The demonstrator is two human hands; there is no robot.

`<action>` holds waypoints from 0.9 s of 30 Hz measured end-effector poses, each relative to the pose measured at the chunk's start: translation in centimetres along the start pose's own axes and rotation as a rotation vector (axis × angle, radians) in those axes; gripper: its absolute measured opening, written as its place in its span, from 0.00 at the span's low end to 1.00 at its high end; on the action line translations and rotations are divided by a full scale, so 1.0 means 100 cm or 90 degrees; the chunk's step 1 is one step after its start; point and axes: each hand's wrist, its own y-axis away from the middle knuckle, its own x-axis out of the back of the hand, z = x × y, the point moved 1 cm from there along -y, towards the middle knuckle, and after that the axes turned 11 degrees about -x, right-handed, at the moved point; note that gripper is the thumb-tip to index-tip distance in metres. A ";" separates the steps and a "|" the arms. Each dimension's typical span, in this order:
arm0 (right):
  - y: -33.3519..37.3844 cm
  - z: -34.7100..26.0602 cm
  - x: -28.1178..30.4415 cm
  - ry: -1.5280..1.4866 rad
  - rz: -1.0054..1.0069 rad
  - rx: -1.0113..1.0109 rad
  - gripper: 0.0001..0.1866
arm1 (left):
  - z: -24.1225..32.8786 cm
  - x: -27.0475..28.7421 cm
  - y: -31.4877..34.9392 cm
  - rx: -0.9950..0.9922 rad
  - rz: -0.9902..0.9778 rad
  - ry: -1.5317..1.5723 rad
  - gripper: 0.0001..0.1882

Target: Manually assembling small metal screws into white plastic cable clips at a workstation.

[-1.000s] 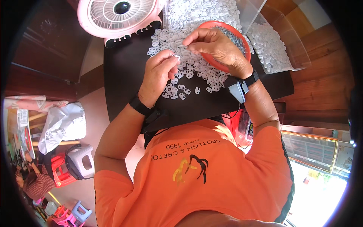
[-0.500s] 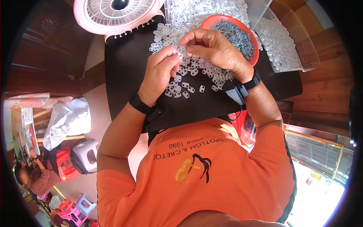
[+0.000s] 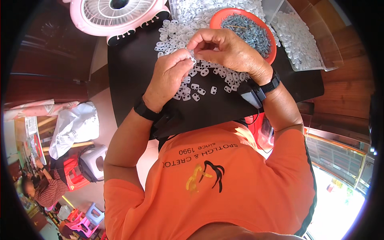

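Note:
My left hand (image 3: 170,76) pinches a small white plastic piece with holes (image 3: 193,60) between thumb and forefinger, above the dark table. Close against it, the thumb and forefinger of my right hand (image 3: 228,51) come together at the piece's upper edge. Whatever those right fingertips hold is too small to make out. Beneath both hands spreads a loose pile of similar white pieces (image 3: 170,37), with several lying apart nearer to me. An orange-red bowl (image 3: 273,52) full of small grey metal parts (image 3: 250,34) stands just beyond my right hand.
A pink fan (image 3: 120,20) stands at the table's far left. At the far right, a clear plastic bin (image 3: 296,40) holds many white pieces. The dark table (image 3: 132,80) has a rounded right corner. A person (image 3: 48,188) sits far off at the left, near plastic stools (image 3: 95,214).
My right fingertips have closed in on the white piece in my left hand. The whole view has shifted slightly.

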 end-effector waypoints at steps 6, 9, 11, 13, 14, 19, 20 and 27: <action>0.004 -0.008 0.003 0.091 0.003 0.015 0.08 | -0.003 0.000 0.000 0.001 -0.018 -0.035 0.09; 0.005 -0.009 0.003 0.117 -0.002 0.023 0.08 | -0.002 0.000 0.001 0.005 -0.024 -0.055 0.10; 0.005 -0.010 0.002 0.129 -0.004 0.023 0.08 | -0.002 0.000 0.001 0.012 -0.029 -0.063 0.10; 0.006 -0.010 0.002 0.140 -0.004 0.019 0.06 | -0.002 0.001 0.002 -0.001 -0.045 -0.076 0.11; 0.005 -0.010 0.001 0.139 -0.004 0.019 0.06 | -0.002 0.000 0.002 0.000 -0.045 -0.077 0.11; 0.006 -0.011 -0.001 0.153 0.007 0.017 0.05 | -0.003 -0.001 0.003 -0.009 -0.048 -0.078 0.10; 0.006 -0.011 -0.001 0.152 0.005 0.017 0.05 | -0.003 -0.001 0.003 -0.008 -0.047 -0.078 0.10; 0.006 -0.011 -0.001 0.163 0.000 0.041 0.06 | -0.002 -0.005 0.006 -0.016 -0.033 -0.036 0.09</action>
